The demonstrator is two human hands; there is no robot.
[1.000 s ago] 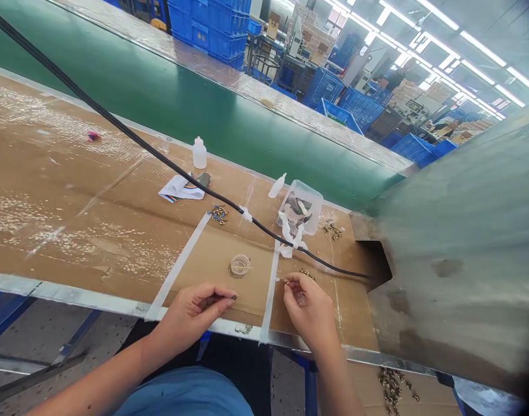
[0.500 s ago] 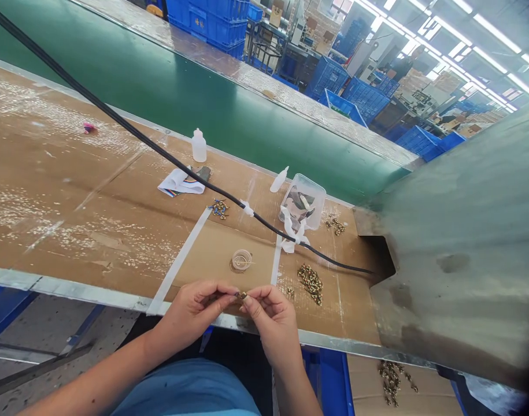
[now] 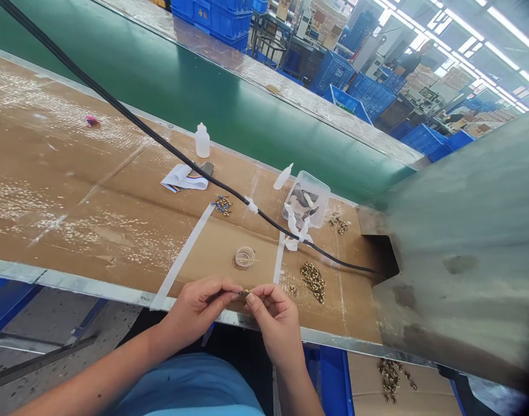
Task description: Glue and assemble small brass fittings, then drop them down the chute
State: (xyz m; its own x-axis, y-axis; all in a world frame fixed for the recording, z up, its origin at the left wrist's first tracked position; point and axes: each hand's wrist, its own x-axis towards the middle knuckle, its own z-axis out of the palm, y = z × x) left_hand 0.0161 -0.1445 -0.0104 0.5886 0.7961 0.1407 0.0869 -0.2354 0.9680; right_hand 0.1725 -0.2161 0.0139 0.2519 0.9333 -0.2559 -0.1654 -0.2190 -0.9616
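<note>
Together, both hands (image 3: pixel 278 318) pinching a small brassy part (image 3: pixel 245 293), yellow marking (image 3: pixel 202 13) on blue crate (image 3: pixel 228 23), too small to read.

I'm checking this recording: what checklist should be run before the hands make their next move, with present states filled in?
1. Left hand pinching a small piece: ok.
2. Right hand meeting it there, fingers closed: ok.
3. Exact seating of that piece: cannot tell, too small and partly covered.
4. Clear round cup apart from both hands: ok.
5. Black cable clear of the hands: ok, it runs beyond the cup.
6. Brass-coloured pieces in one heap: not ok, a small cluster lies apart to its left.
</note>
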